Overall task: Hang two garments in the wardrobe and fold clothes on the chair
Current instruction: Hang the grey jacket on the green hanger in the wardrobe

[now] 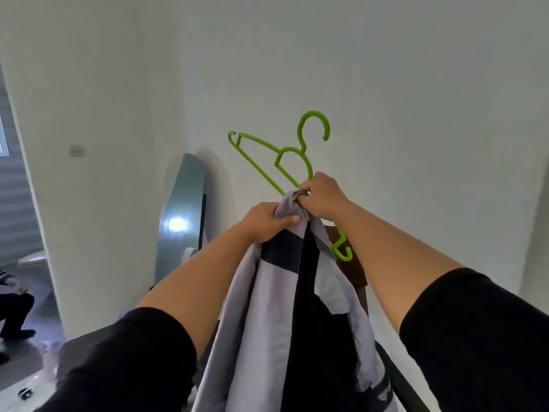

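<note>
Garment (285, 292), grey and black, hangs mid-air before the wall, half threaded on green hanger (267, 162). Left hand (264, 223) pinches the collar; right hand (322, 194) grips cloth and hanger together. Step: dressing the hanger. Next: seat the other shoulder.

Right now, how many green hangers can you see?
1. The green hanger is held up before the white wall, with both hands working the grey garment onto it. Others may be hidden behind the cloth.
</note>
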Demonstrator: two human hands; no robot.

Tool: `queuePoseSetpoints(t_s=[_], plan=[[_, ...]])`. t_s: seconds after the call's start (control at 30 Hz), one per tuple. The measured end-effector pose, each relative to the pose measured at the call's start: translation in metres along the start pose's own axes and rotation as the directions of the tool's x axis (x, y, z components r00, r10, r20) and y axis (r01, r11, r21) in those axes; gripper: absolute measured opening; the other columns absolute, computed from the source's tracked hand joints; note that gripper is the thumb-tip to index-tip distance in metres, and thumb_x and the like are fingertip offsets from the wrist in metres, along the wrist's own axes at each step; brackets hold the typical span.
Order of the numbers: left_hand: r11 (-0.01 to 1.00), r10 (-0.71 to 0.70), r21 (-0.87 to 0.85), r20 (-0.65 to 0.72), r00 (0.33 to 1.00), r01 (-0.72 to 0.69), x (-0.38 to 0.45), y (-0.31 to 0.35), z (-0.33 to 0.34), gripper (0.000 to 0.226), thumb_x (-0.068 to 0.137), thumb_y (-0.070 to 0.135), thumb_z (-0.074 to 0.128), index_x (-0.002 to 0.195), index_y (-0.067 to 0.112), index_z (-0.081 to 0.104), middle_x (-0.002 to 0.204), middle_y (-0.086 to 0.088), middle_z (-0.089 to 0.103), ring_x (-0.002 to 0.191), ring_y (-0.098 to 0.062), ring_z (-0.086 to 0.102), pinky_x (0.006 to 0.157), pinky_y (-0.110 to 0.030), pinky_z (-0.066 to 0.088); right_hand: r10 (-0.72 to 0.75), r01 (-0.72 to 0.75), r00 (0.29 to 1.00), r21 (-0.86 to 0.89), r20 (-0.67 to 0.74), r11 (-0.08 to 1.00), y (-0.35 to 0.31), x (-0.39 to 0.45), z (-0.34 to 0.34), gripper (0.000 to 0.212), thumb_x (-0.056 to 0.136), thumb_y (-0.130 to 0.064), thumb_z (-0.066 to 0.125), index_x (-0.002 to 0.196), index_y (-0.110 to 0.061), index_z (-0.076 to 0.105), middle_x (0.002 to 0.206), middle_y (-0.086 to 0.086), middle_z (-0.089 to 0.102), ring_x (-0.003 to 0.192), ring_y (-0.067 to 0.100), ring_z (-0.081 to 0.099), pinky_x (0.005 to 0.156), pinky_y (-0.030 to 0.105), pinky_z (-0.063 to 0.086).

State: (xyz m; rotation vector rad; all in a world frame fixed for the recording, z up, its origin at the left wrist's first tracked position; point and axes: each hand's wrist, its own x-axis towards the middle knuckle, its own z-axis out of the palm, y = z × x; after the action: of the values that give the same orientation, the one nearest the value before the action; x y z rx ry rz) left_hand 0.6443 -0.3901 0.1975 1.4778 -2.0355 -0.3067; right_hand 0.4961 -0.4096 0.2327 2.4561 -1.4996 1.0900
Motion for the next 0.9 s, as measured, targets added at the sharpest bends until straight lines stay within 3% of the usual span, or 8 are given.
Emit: queuePoseSetpoints(t_s=[0.13,0.23,0.37,0.47,0.63,0.7,0.8,0.9], plan=[[0.992,0.063,-0.099,-0.189,0.98,-0.083,0.009,0.0,0.0,0.016,0.089,0.033,0.06,0.084,0.017,0.061,0.076,0.001,0.058,0.076,-0.017,0.05,0.057,-0.018,0.034,0.087,-0.105,0.993,0.255,0.078,0.961,0.019,-0.017,-0.007,0.037,0.086,-0.028,0.062,0.059,-0.008,0.046,0.054,0.002,0.032,0.053,0.013,0.032,0.049,0.022,0.024],[0.979,0.062,-0.168,-0.293,0.954,-0.115,0.016,0.007,-0.001,0.013,0.089,0.029,0.06,0.084,0.018,0.061,0.077,0.001,0.06,0.078,-0.017,0.052,0.062,-0.025,0.037,0.176,-0.239,0.961,0.326,0.211,0.915,0.04,-0.035,-0.003,0.047,0.079,-0.041,0.07,0.056,-0.015,0.04,0.055,-0.003,0.033,0.052,0.011,0.033,0.053,0.025,0.025],[0.962,0.007,-0.249,-0.376,0.927,-0.108,0.028,0.012,-0.012,0.014,0.093,0.028,0.054,0.098,0.017,0.061,0.093,-0.003,0.061,0.089,-0.02,0.054,0.076,-0.03,0.04,0.196,-0.296,0.92,0.273,0.338,0.915,0.068,-0.045,0.016,0.03,0.082,-0.03,0.071,0.061,-0.014,0.056,0.06,0.0,0.048,0.06,0.013,0.044,0.059,0.025,0.035],[0.974,-0.034,-0.222,-0.351,0.936,-0.048,0.038,0.002,-0.02,0.025,0.093,0.032,0.055,0.11,0.014,0.059,0.105,-0.004,0.062,0.101,-0.024,0.056,0.086,-0.034,0.043,0.206,-0.276,0.932,0.216,0.298,0.937,0.075,-0.035,0.01,0.032,0.084,-0.023,0.068,0.057,-0.017,0.053,0.062,0.0,0.049,0.061,0.013,0.047,0.054,0.022,0.035],[0.991,-0.096,0.076,-0.162,0.982,0.11,0.038,-0.003,-0.013,0.058,0.076,0.042,0.073,0.122,0.016,0.051,0.11,-0.003,0.058,0.106,-0.023,0.053,0.089,-0.031,0.043,0.181,-0.212,0.967,0.175,0.177,0.961,0.07,-0.008,-0.02,0.037,0.085,-0.022,0.065,0.054,-0.015,0.047,0.059,-0.001,0.043,0.056,0.011,0.041,0.049,0.022,0.029],[0.995,-0.052,0.082,-0.093,0.994,0.06,0.037,0.005,0.001,0.048,0.079,0.038,0.071,0.119,0.018,0.055,0.1,0.002,0.059,0.093,-0.014,0.056,0.076,-0.019,0.044,0.124,-0.149,0.981,0.162,0.152,0.975,0.065,0.0,-0.024,0.033,0.085,-0.02,0.064,0.056,-0.011,0.052,0.057,0.0,0.041,0.058,0.013,0.039,0.048,0.022,0.027],[1.0,-0.011,-0.03,-0.136,0.991,0.007,0.043,0.015,0.019,0.016,0.088,0.028,0.063,0.099,0.017,0.064,0.088,-0.005,0.067,0.069,-0.008,0.059,0.052,-0.006,0.042,0.041,-0.057,0.985,0.092,0.167,0.994,0.061,0.006,-0.018,0.021,0.085,-0.016,0.062,0.08,0.003,0.069,0.062,0.004,0.046,0.064,0.015,0.04,0.045,0.015,0.028],[0.999,-0.038,-0.002,-0.154,0.987,0.039,0.052,0.018,0.019,0.009,0.091,0.027,0.056,0.089,0.02,0.061,0.094,-0.007,0.066,0.081,-0.018,0.057,0.071,-0.022,0.049,0.028,-0.045,0.99,0.115,0.142,0.992,0.07,0.005,-0.009,0.023,0.084,-0.019,0.065,0.08,0.004,0.068,0.058,0.001,0.043,0.055,0.009,0.036,0.047,0.009,0.033]])
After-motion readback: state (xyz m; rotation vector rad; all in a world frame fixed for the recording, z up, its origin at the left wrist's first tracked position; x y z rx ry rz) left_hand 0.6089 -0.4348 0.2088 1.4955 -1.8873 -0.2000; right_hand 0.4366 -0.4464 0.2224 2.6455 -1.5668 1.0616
